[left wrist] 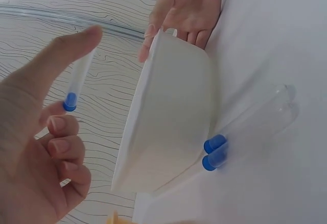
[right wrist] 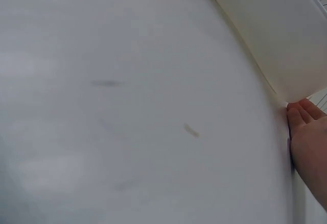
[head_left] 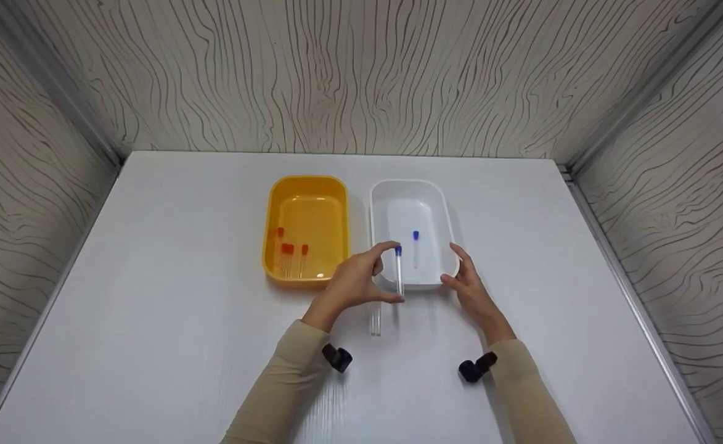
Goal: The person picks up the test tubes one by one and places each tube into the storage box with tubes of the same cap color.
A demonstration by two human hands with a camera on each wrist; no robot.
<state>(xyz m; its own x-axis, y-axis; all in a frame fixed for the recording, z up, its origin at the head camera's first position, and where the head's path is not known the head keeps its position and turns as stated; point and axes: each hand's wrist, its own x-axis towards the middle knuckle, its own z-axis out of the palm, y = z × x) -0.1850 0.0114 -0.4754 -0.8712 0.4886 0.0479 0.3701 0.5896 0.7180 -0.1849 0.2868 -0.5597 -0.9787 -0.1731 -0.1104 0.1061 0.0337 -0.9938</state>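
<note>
Between thumb and index finger, my left hand (head_left: 355, 280) pinches a clear tube with a blue cap (head_left: 399, 274) by its two ends, above the near edge of a white tray (head_left: 398, 209). In the left wrist view the other fingers (left wrist: 66, 147) are curled loosely below the cap. My right hand (head_left: 473, 296) grips the tray's near right corner, thumb at the rim. One blue-capped tube (head_left: 416, 251) lies inside the tray. Two more blue-capped tubes (left wrist: 250, 127) lie side by side on the table in front of it.
A yellow tray (head_left: 316, 216) stands left of the white one, with several red-capped tubes (head_left: 288, 259) in its near left part. Both trays are on a white table (head_left: 170, 277). Wood-patterned panels (head_left: 324, 74) rise behind and at both sides.
</note>
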